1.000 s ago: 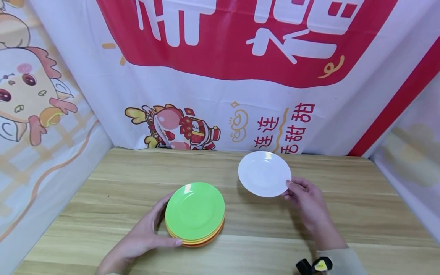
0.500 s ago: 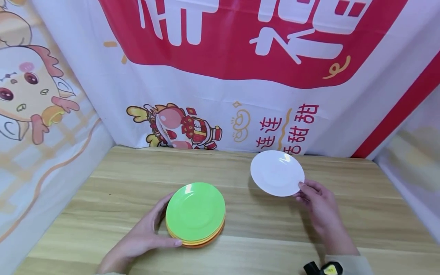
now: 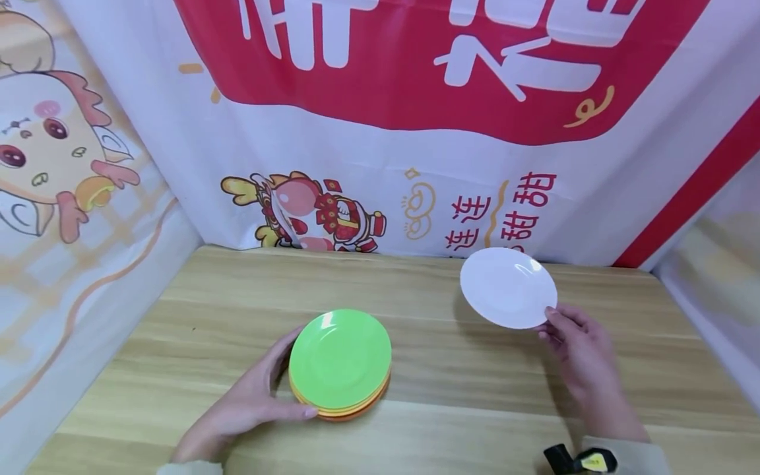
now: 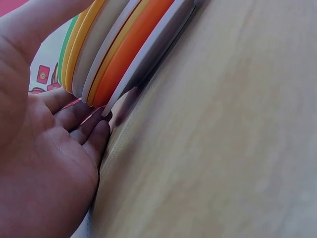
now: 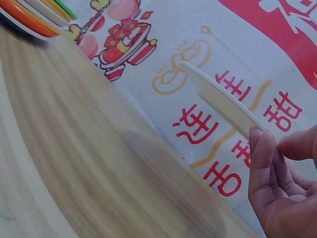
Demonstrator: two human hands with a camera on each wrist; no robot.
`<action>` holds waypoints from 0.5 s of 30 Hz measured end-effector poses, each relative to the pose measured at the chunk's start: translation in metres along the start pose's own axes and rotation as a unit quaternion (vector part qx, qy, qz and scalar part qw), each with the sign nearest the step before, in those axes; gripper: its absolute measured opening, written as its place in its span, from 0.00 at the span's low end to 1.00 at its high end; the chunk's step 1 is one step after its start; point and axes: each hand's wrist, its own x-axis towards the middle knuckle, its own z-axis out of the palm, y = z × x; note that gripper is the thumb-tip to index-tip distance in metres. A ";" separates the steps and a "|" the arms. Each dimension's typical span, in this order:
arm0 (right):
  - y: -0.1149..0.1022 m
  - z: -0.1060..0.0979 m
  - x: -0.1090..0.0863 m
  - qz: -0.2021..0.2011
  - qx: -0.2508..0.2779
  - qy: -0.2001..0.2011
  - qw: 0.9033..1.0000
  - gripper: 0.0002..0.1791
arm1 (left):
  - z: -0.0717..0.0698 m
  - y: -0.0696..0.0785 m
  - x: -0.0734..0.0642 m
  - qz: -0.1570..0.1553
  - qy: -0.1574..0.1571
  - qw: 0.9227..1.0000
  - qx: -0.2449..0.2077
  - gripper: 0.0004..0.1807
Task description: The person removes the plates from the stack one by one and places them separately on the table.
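Observation:
In the head view my right hand pinches a white plate by its right rim. That plate is raised above the table and tilted; the right wrist view shows it nearly edge-on, thumb on one face and fingers on the other. Left of it stands a stack of plates with a green plate on top. My left hand grips the stack's left side, thumb at the near edge, fingers partly hidden behind. In the left wrist view, yellow, white and orange plates show below the green one, with fingertips at the bottom white plate.
A wooden table carries the stack. Printed white cloth hangs along the back edge, and another cloth stands at the left. A black strap device with a yellow label sits at the right sleeve.
My right hand has carried the white plate to the right, away from the stack. The left hand stays at the stack. The head view has shifted slightly.

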 end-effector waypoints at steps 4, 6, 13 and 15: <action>-0.004 -0.008 0.003 -0.006 0.025 0.003 1.000 0.02 | -0.001 -0.001 0.001 0.012 -0.001 1.000 -0.011 0.64; -0.005 -0.013 0.005 -0.011 0.039 0.005 0.999 0.04 | -0.001 -0.001 0.000 0.019 -0.002 1.000 -0.017 0.64; -0.008 -0.028 0.010 -0.022 0.057 0.011 0.998 0.03 | 0.000 0.000 -0.001 0.023 -0.001 1.000 -0.015 0.64; -0.008 -0.033 0.012 -0.020 0.044 0.013 0.999 0.02 | 0.000 0.000 -0.001 0.020 0.000 1.000 -0.014 0.64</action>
